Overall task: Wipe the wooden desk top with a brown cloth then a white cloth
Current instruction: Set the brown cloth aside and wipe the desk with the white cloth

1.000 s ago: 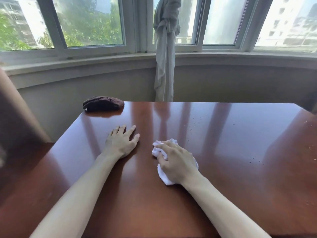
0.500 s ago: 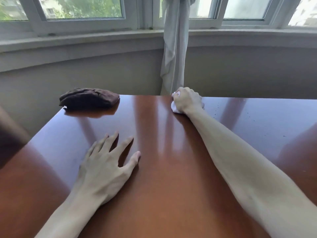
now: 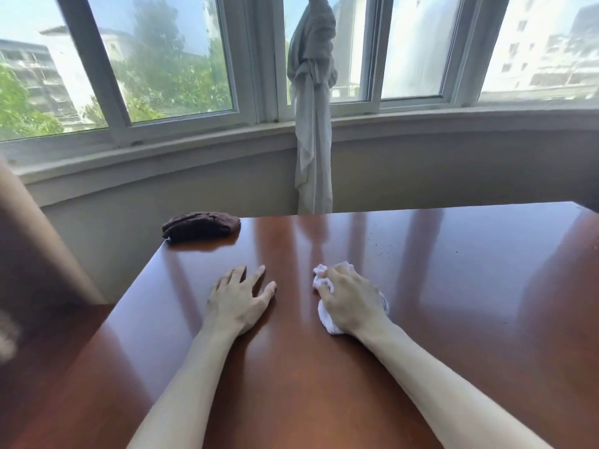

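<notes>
Bright daylight pours through the bay windows point(image 3: 181, 59), overexposing the buildings at right, streaking pale reflections across the glossy desk top point(image 3: 453, 286), while wide-angle distortion bows the sill point(image 3: 421, 121) and a blurred brown shape point(image 3: 29, 254) smears the left edge.

views: one, worn on the person's head
position: above the near edge of the wooden desk top point(image 3: 421, 319), at the seated or standing person's eye level
facing: forward and down, toward the far edge of the desk and the bay windows point(image 3: 168, 59) beyond
lens: wide-angle; the window sill point(image 3: 194, 150) bows into a curve
nearness: close to the forearms, which enter from the bottom edge; left hand point(image 3: 238, 301) and right hand point(image 3: 351, 301) sit mid-frame, near the lens
far reach: knotted curtain point(image 3: 312, 124) and buildings outside, well apart from the lens
left margin: a blurred brown shape close to the camera, cannot be identified
shared: nothing, since only one view exists
</notes>
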Demonstrator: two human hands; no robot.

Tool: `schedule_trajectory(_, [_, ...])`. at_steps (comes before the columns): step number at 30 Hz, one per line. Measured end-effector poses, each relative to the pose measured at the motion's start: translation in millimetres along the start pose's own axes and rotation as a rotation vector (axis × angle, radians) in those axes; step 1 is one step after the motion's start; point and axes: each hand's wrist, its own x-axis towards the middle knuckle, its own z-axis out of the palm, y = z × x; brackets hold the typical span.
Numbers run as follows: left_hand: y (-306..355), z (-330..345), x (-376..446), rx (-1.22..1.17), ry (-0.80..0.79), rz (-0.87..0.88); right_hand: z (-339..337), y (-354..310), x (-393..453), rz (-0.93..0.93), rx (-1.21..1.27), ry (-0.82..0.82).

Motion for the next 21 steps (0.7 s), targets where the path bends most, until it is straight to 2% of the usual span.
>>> schedule_trajectory(5, [4,-4,-6,0.006,-0.029,0.002,-17,-15,-107,-0.077,-0.035,0.012])
schedule_trajectory(9, [4,-5,-8,0.004,-0.032,0.009,-20,-16,-111,-0.03,0.031,-0.013])
schedule_trajectory(13, [0,1,-7,-0.007,-0.019,0.014,-9,-4,-38,0.048,0.049,-0.002])
schedule_trajectory(21, [0,5,-2,0.025,0.05,0.015,15,52,169,0.133,0.03,0.057])
